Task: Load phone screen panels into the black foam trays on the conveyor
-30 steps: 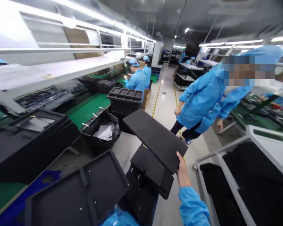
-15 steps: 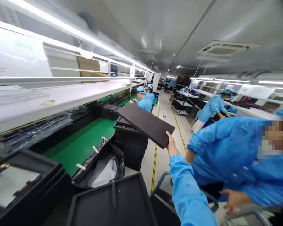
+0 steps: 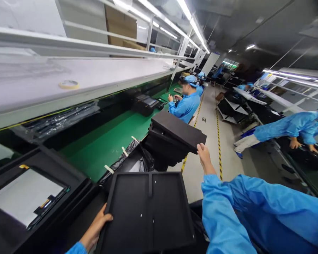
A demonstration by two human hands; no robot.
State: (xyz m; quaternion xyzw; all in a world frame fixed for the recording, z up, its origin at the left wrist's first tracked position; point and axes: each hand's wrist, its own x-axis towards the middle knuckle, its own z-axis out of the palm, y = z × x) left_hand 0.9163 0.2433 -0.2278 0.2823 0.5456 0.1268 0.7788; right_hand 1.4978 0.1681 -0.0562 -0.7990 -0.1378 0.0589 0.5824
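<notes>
My right hand [image 3: 205,158] grips the near right corner of a flat black foam board [image 3: 178,130], thumb on top. The board lies on a stack of black trays [image 3: 161,150] beside the green bench. My left hand [image 3: 98,224] holds the left rim of a black two-compartment tray [image 3: 131,211] in front of me; its thumb is on the rim and its other fingers are mostly hidden. A few small white specks lie in this tray. Left of it, a panel with a whitish face [image 3: 29,197] and a yellow tab rests in another black tray [image 3: 66,165].
A black plastic bag [image 3: 145,157] is taped along the edge of the green bench [image 3: 100,144]. A tape roll [image 3: 69,84] lies on the white shelf. One co-worker [image 3: 187,102] sits beyond the stack; another's blue sleeve [image 3: 286,201] is close on my right. Striped tape [image 3: 219,148] marks the aisle.
The foam board has come down onto the stack, still in my right hand. My left hand has come into view on the near tray. The view has tilted, and the near co-worker's head has left it.
</notes>
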